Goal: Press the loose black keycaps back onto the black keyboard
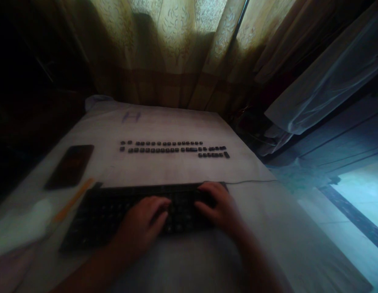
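A black keyboard point(112, 211) lies slightly askew near the front of the cloth-covered table, blurred and dim. My left hand point(144, 219) is over its middle, fingers curled and the thumb close to the index finger; whatever lies between the tips is too dark to make out. At the keyboard's right end, my right hand point(219, 205) rests with thumb and index finger apart, the index near the back edge. Beyond the keyboard, several loose black keycaps point(167, 150) stand in rows on the cloth. A short row with a taller keycap point(227, 154) sits at the right.
A dark phone point(70, 167) lies at the left, beside an orange stick-like object point(73, 199). A blurred whitish item point(24, 224) is at the near left. The keyboard's cable point(253, 181) runs right over the tablecloth point(177, 126). Patterned curtains point(177, 49) hang behind the table.
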`<state>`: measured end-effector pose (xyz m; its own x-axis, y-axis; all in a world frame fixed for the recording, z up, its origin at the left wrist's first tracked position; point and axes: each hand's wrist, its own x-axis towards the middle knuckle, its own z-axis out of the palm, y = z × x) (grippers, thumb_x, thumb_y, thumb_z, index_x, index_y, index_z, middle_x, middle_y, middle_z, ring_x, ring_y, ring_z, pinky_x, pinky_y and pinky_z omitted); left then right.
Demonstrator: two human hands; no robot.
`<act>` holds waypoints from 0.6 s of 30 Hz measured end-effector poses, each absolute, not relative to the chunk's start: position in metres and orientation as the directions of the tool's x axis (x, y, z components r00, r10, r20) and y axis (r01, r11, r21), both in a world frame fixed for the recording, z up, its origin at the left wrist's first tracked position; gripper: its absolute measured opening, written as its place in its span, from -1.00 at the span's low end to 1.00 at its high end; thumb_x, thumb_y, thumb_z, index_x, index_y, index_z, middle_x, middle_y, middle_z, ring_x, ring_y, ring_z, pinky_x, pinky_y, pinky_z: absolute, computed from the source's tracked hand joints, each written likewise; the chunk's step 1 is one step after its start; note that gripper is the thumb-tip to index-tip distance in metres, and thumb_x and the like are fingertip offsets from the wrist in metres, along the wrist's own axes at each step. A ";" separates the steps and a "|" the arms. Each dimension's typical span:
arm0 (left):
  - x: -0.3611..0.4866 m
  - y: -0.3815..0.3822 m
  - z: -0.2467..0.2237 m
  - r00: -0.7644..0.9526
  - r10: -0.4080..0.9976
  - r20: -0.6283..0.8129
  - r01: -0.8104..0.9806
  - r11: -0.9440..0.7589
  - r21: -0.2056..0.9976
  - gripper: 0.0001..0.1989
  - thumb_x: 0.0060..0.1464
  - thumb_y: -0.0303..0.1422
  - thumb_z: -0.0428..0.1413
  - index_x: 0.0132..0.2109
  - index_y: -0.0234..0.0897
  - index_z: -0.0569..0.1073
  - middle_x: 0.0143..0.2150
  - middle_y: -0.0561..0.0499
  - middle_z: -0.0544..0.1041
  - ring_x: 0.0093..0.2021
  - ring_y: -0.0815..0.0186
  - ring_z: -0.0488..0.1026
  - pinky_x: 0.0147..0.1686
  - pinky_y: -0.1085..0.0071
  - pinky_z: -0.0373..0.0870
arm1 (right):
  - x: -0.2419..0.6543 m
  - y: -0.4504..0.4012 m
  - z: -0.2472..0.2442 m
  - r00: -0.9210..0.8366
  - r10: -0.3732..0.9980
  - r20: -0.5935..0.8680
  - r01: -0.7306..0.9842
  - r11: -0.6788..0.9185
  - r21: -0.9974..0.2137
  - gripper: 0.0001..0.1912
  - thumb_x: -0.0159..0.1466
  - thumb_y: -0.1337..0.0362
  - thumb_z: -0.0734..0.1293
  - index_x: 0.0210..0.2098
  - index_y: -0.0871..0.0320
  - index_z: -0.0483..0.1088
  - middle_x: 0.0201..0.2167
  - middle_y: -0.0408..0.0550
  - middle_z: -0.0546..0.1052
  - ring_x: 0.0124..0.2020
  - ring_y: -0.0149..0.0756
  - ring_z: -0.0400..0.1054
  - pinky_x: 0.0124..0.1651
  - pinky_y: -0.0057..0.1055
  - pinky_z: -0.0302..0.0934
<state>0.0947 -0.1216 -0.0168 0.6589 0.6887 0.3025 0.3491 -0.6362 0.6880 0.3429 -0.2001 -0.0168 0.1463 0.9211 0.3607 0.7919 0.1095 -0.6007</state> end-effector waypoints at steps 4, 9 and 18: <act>0.095 -0.123 -0.023 0.709 0.549 0.442 0.318 -0.809 0.495 -0.81 0.25 -0.44 0.03 -0.04 -0.18 0.46 -0.13 -0.02 0.58 -0.10 0.16 0.49 -0.08 0.17 0.41 | 0.340 -0.197 -0.024 0.045 0.930 0.364 0.840 0.162 -0.519 -0.68 0.09 0.32 0.46 -0.13 0.11 0.48 -0.01 0.13 0.51 0.08 0.05 0.37 0.12 0.06 0.27; 0.098 -0.124 -0.023 0.741 0.490 0.459 0.302 -0.854 0.424 -0.81 0.25 -0.46 0.02 -0.04 -0.21 0.47 -0.12 -0.04 0.55 -0.10 0.13 0.46 -0.06 0.11 0.37 | 0.329 -0.194 -0.029 -0.020 0.949 0.316 0.865 0.175 -0.470 -0.68 0.08 0.30 0.48 -0.14 0.10 0.49 0.10 0.13 0.47 0.30 0.15 0.17 0.25 0.18 0.07; 0.099 -0.128 -0.026 0.801 0.450 0.396 0.322 -0.880 0.350 -0.66 0.23 -0.39 0.08 0.13 -0.16 0.48 0.07 -0.14 0.48 0.06 0.00 0.38 0.02 -0.05 0.34 | 0.333 -0.191 -0.026 -0.051 0.973 0.225 0.857 0.158 -0.490 -0.63 0.06 0.26 0.53 -0.12 0.08 0.53 0.17 0.15 0.43 0.35 0.21 0.08 0.25 0.22 0.03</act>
